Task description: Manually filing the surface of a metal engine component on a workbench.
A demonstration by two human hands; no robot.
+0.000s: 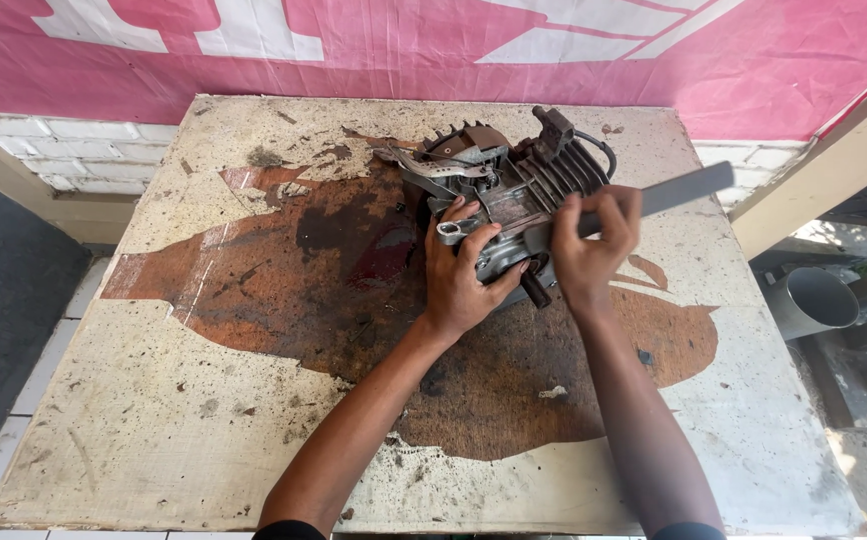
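A small grey metal engine block (514, 195) with cooling fins and a black cable lies on a worn, stained table (204, 400). My left hand (459, 275) rests on the near side of the block, its fingers spread over the housing beside a metal connecting rod end (451, 233). My right hand (594, 245) grips a long flat grey metal bar (674, 192), like a file, laid across the block's top and pointing up to the right. A dark stub shaft (535, 290) sticks out of the block between my hands.
The tabletop has a large rust-brown stain in its middle and small scattered debris. A pink and white banner (434, 50) hangs behind the table. A grey pipe (814, 300) lies to the right, beyond the table's edge. White brick wall shows at the left.
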